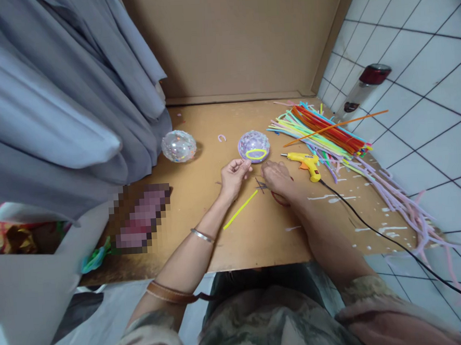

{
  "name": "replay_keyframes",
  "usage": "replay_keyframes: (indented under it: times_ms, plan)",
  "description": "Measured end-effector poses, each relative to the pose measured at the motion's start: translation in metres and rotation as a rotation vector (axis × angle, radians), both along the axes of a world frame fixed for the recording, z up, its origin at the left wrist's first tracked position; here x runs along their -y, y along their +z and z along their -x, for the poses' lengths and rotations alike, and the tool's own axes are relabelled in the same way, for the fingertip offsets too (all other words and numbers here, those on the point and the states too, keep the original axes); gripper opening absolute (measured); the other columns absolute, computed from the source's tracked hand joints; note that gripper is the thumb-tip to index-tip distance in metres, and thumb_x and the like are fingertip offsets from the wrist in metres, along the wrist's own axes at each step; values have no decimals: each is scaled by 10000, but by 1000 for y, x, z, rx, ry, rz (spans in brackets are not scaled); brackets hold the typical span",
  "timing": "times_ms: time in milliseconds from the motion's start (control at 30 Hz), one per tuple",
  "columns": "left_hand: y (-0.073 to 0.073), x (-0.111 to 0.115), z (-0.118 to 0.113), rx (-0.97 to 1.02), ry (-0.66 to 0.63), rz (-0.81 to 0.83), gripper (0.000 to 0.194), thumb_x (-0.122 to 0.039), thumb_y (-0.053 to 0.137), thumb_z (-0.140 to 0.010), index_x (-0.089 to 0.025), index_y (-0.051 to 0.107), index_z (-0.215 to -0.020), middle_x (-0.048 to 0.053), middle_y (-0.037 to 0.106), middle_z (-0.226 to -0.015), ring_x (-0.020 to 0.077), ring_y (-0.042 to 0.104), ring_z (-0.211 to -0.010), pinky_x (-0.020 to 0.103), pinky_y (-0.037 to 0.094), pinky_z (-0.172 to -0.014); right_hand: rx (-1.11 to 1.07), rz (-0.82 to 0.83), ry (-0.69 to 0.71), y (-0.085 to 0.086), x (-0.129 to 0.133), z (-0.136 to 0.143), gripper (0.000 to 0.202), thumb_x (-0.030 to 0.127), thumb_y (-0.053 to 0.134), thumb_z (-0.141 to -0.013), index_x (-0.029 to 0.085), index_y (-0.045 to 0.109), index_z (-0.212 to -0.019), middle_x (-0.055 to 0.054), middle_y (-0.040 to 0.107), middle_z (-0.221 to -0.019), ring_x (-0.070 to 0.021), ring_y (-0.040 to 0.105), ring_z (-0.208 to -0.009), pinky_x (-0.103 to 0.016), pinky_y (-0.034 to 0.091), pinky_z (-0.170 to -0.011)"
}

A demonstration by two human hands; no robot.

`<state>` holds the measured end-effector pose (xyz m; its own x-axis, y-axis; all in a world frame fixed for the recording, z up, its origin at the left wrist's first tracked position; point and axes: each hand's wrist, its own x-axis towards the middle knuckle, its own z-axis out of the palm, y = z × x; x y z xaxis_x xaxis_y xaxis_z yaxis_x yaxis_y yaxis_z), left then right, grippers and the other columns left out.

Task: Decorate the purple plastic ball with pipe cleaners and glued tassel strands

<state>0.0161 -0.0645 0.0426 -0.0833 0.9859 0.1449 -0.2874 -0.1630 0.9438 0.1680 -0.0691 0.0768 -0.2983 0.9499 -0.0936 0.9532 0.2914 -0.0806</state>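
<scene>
1. White tiles [416, 78] line the wall right of the wooden tabletop [193, 195].
2. From where I stand, the left hand [234, 177] has its fingertips drawn together beside the lilac bowl [252, 139]; whether they pinch anything, I can't tell.
3. The right hand [276, 176] is curled, knuckles up, just nearer than the bowl; its grip is hidden from me.
4. Just beyond both hands, a yellow loop [255, 150] sits at the bowl's near side, its long axis running sideways.
5. Partly under the right hand, scissors [262, 186] point left.
6. Between the forearms, a yellow stem [240, 209] slants toward the scissors.
7. Right of the right hand, a glue gun [310, 161] aims its nozzle left.
</scene>
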Motion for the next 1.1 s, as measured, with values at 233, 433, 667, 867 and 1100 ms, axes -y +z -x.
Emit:
replay_keyframes:
  times_ms: [233, 433, 667, 867, 1100]
  plan:
    - [-1, -1, 2, 5, 4, 14, 505, -611, 887, -574, -173, 687, -727, -8, 672, -619, 56, 431, -459, 223, 354, -480, -181, 6, 12, -3, -3, -4, 278, 113, 387, -955, 124, 640, -1069, -190, 700, -1128, -276, 623, -1019, -372, 399, -878]
    - [0, 1, 1, 22, -21, 10, 462, -562, 894, -596, -164, 743, -777, 6, 704, -659, 62, 460, -492, 224, 397, -512, -922, 57, 79, -7, -13, -16, 181, 339, 427, -936, 223, 468, -804, 12, 492, -766, -159, 451, -713, -286, 357, -695]
    - [-1, 2, -2, 20, -19, 7, 489, -600, 890, -575, -169, 764, -768, 11, 716, -663, 68, 465, -495, 227, 412, -518, -1269, 176, 51, -5, -9, -8, 425, 624, 570, -844, 226, 467, -741, 47, 406, -679, -125, 351, -650, -273, 298, -630]
    - [2, 4, -4, 38, -31, 16, 494, -609, 893, -574, -170, 755, -755, 12, 716, -669, 67, 474, -494, 228, 428, -520, -1296, 212, 54, -8, -7, -2, 470, 679, 589, -823, 229, 482, -743, 47, 413, -673, -129, 362, -650, -283, 309, -628]
    - [0, 4, -5, 90, -34, 49, 495, -585, 897, -573, -164, 754, -791, 5, 702, -686, 57, 456, -498, 222, 385, -504, -1307, 226, 47, -12, -8, -1, 473, 680, 602, -844, 229, 495, -750, 47, 418, -656, -131, 380, -639, -280, 339, -619]
